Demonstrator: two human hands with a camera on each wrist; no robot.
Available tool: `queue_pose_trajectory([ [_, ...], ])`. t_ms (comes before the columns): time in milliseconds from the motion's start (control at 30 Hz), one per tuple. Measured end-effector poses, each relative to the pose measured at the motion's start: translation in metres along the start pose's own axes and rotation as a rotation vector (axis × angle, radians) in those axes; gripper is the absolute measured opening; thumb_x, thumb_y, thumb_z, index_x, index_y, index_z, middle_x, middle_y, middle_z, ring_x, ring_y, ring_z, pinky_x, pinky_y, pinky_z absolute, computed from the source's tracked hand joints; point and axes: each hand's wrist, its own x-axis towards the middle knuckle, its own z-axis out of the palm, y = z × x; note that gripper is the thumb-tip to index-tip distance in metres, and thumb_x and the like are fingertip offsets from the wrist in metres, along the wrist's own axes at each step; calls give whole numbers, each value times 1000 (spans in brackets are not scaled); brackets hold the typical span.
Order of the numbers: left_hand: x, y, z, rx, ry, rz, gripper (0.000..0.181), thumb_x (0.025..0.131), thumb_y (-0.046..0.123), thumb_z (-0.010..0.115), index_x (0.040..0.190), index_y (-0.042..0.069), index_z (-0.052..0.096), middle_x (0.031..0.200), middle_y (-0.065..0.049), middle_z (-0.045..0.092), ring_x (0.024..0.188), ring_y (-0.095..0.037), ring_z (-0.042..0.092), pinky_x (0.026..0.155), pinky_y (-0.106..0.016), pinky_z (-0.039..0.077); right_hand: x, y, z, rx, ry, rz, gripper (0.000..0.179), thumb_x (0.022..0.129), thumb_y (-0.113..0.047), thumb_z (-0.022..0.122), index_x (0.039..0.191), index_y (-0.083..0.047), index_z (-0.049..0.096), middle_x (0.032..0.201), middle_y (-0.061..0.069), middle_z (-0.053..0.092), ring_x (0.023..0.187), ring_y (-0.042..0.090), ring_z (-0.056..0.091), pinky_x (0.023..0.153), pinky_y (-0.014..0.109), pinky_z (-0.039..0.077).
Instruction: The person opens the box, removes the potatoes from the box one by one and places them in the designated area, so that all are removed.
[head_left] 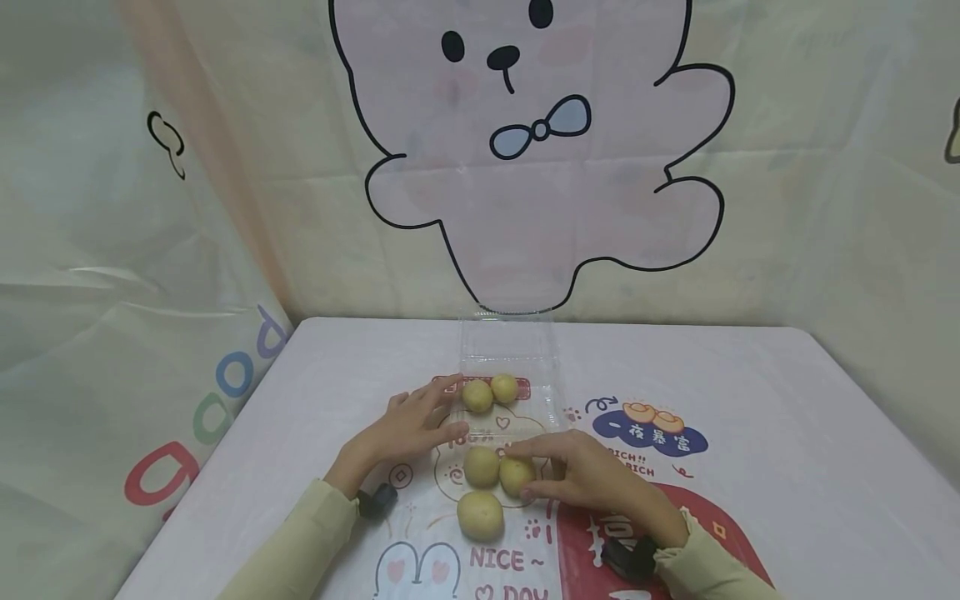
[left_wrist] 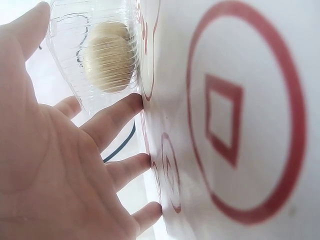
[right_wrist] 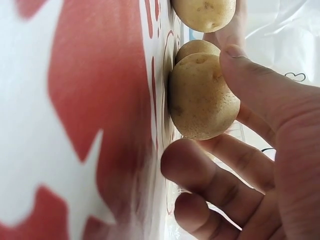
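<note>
Along the left side of the white printed tabletop (head_left: 810,450), a bare left hand (head_left: 411,425) lies with its fingers spread apart, just beside an open, clear, ridged plastic container (head_left: 552,402). Inside the container sit two round, pale yellow potatoes (head_left: 477,397). Nearer the person, a large yellow potato (head_left: 480,517) lies in front of a round yellow potato (head_left: 481,467). Just right of that one, a smooth, light-brown potato (head_left: 516,477) is held between the thumb and fingers of the right hand (head_left: 588,472), low at the table. Farther right is a dark-blue printed cloud (head_left: 649,432).
</note>
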Motion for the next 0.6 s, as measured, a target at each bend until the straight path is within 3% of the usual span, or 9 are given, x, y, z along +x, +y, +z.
queue_pose_trajectory([
  [167,0,0,0,-1,1,3,85,93,71,55,162,36,19,158,1,49,155,-29,31,123,-65,12,0,-1,-1,-1,5,-6,48,86,-42,79,130,-25,71,130,-11,71,113,6,68,96,30,57],
  [400,-1,2,-1,-5,-4,0,85,94,69,55,162,36,18,157,-2,50,156,-29,29,125,-64,11,1,-4,-2,33,26,-32,46,88,-36,79,130,-19,70,128,-6,73,77,4,62,70,20,55],
  [600,-1,2,-1,-4,-1,-6,84,94,69,55,162,37,19,158,-1,49,156,-29,29,125,-64,11,2,-2,-2,44,74,-96,41,90,-30,78,127,-15,71,119,-3,76,65,-5,52,58,17,50],
])
